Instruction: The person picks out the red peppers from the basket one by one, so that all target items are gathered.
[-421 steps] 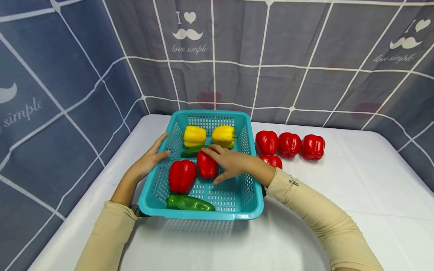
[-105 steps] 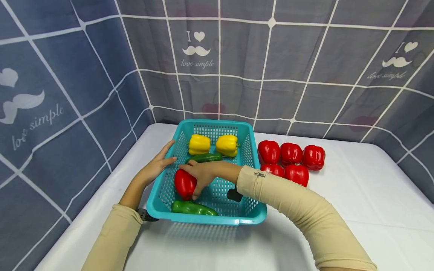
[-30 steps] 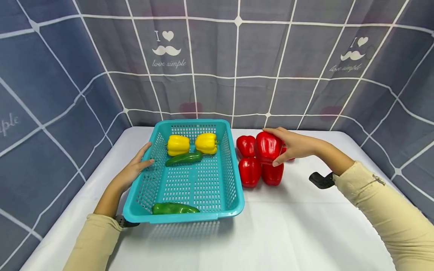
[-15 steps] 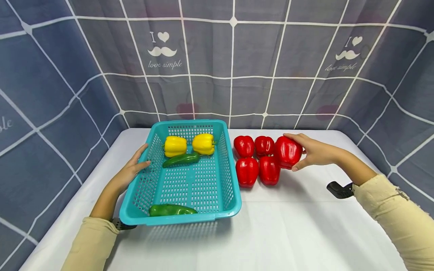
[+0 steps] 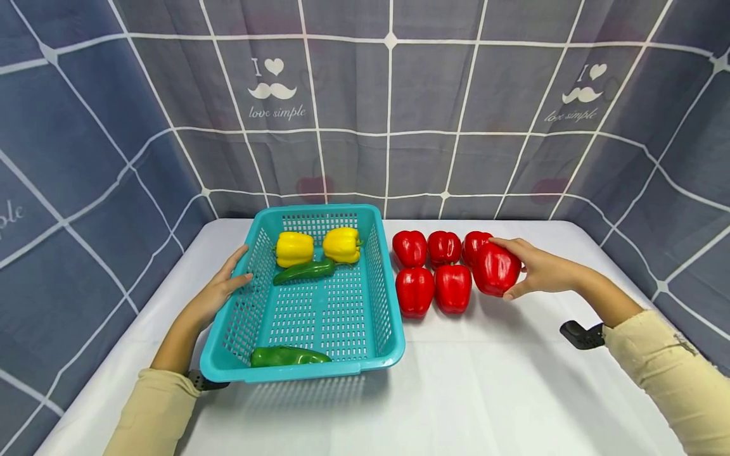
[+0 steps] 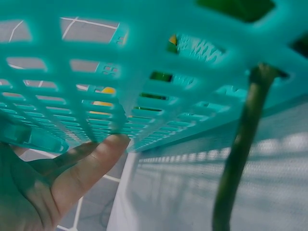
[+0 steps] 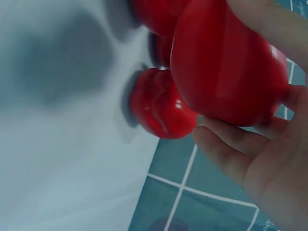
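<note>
My right hand [image 5: 542,271] holds a glossy red bell pepper [image 5: 495,269], thumb and fingers on its sides, slightly above the white table. Several other red bell peppers [image 5: 414,291] sit close together to its left; in the right wrist view one [image 7: 161,103] shows beyond the held pepper [image 7: 231,67]. My left hand [image 5: 213,294] rests on the left side of a turquoise basket [image 5: 302,375], its fingers fairly straight. Inside the basket lie two yellow bell peppers [image 5: 294,249], a dark green chili pepper [image 5: 305,271] and a longer green pepper [image 5: 289,356] near the front wall.
A white cloth covers the table [image 5: 456,392]. Behind and at both sides hangs a grey-blue checked curtain [image 5: 428,95]. A green stem [image 6: 240,149] pokes out through the basket's perforated wall in the left wrist view.
The red bell pepper that was in the basket is now out of it; my right hand has carried it rightward, then lowered it toward the front of the row. My left hand stays on the basket.
</note>
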`<act>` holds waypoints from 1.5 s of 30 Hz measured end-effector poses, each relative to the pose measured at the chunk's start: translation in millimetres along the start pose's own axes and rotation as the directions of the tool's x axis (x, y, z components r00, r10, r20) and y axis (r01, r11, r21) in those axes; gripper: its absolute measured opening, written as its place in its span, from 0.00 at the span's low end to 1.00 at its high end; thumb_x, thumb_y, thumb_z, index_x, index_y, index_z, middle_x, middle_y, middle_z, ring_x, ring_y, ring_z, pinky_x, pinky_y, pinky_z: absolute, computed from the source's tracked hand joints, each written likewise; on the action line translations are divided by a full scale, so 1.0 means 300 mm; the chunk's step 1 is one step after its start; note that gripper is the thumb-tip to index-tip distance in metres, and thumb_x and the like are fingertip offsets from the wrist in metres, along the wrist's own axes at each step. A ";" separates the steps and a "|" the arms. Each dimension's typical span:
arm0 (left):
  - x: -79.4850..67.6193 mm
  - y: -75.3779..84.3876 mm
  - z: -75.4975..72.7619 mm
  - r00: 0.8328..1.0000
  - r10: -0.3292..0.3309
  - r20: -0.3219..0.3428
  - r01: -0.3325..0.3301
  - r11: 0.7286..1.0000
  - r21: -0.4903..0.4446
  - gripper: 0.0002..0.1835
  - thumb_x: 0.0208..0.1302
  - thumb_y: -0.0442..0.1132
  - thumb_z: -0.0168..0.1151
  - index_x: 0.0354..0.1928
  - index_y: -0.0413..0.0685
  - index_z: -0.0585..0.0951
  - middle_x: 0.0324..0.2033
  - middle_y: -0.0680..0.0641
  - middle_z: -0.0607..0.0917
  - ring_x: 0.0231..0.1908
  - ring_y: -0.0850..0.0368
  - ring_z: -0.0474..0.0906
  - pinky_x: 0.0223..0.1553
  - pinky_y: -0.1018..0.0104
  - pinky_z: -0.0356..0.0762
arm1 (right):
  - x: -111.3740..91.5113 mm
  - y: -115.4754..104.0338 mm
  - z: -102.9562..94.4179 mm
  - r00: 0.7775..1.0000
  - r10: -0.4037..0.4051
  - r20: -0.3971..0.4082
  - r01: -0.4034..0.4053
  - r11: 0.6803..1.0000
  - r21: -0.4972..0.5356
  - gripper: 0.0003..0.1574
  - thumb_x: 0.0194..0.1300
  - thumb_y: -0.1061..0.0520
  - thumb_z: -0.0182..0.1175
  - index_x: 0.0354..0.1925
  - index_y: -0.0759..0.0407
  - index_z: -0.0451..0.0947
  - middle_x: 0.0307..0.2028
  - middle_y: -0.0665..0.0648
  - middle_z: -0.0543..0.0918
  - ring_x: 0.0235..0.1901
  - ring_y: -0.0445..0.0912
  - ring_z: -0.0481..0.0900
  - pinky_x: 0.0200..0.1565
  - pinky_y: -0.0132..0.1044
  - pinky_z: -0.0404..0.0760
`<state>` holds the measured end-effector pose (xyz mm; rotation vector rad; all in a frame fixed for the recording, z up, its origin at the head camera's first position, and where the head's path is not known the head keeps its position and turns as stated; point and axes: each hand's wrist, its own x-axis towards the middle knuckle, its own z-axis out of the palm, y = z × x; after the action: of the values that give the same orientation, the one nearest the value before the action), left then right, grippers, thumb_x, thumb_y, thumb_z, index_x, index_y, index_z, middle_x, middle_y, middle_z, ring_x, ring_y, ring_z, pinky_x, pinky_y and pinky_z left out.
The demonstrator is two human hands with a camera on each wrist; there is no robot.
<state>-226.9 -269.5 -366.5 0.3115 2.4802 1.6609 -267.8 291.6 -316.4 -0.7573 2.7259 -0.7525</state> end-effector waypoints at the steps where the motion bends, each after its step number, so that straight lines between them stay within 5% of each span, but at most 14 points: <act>1: 0.000 0.000 0.000 1.000 0.000 -0.001 0.000 1.000 -0.003 0.37 0.70 0.42 0.41 0.71 0.54 0.32 0.69 0.37 0.31 0.62 0.32 0.51 0.41 0.69 0.73 | -0.002 0.004 0.004 1.000 0.003 0.002 -0.003 1.000 0.001 0.65 0.40 0.53 0.74 0.69 0.60 0.48 0.55 0.66 0.62 0.54 0.61 0.62 0.43 0.50 0.79; 13: -0.007 -0.005 0.001 1.000 -0.002 -0.010 0.002 1.000 -0.024 0.37 0.70 0.42 0.41 0.71 0.54 0.32 0.69 0.36 0.32 0.61 0.29 0.54 0.43 0.59 0.75 | -0.002 0.045 0.046 1.000 -0.002 0.009 0.002 1.000 0.007 0.65 0.38 0.54 0.75 0.68 0.63 0.48 0.56 0.68 0.60 0.55 0.62 0.61 0.46 0.53 0.76; 37: -0.008 -0.007 0.004 1.000 -0.009 -0.011 0.008 0.999 -0.041 0.38 0.70 0.43 0.42 0.71 0.55 0.33 0.70 0.39 0.30 0.62 0.32 0.51 0.41 0.69 0.74 | 0.010 0.106 0.134 1.000 0.024 0.012 -0.023 0.998 -0.063 0.63 0.38 0.56 0.75 0.66 0.64 0.50 0.55 0.69 0.59 0.56 0.65 0.59 0.49 0.61 0.71; 45: -0.001 -0.003 0.003 1.000 -0.003 -0.003 0.002 0.999 -0.053 0.37 0.70 0.42 0.42 0.71 0.54 0.33 0.70 0.38 0.31 0.61 0.31 0.52 0.42 0.67 0.74 | 0.009 0.128 0.161 0.999 -0.026 -0.034 0.024 0.998 -0.061 0.62 0.37 0.58 0.75 0.65 0.64 0.50 0.55 0.69 0.58 0.55 0.66 0.59 0.49 0.63 0.69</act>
<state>-226.4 -269.1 -367.7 0.2995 2.4332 1.7243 -270.4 298.2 -377.8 -0.7995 2.7870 -0.6978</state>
